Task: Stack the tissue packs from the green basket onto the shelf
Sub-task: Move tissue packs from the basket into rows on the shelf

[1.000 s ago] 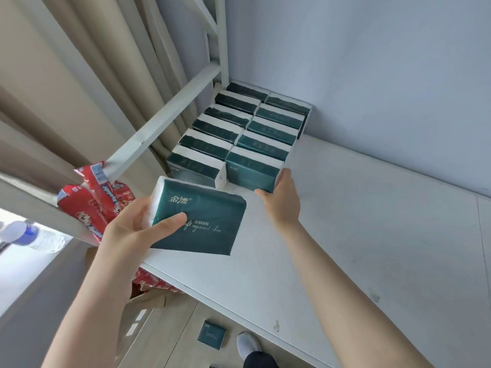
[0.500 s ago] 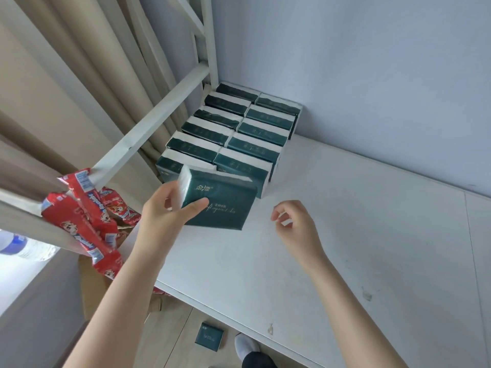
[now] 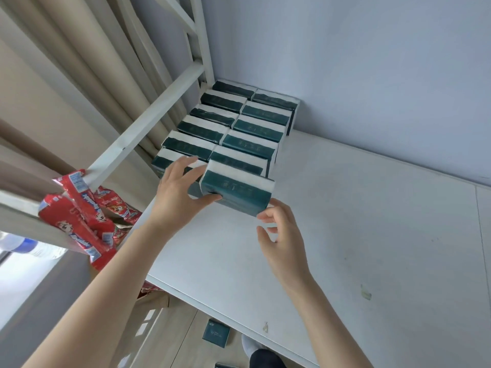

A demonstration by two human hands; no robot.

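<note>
Tissue pack [image 3: 239,193] on edge at front of right row on white shelf [image 3: 358,235], against stored packs [image 3: 255,132] lined in 2 rows by back corner. Left hand [image 3: 178,197] grips pack's left end, thumb on front face, fingers over top. Right hand [image 3: 284,243] loosely curled, holding nothing, fingertips at pack's lower right corner; contact unclear. 1 loose pack [image 3: 215,333] on floor below.

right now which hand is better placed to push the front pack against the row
Left, probably. The left hand holds the pack by its left end, thumb on its front, so it can push toward the row. The right hand hovers at the right corner, holding nothing.
</note>
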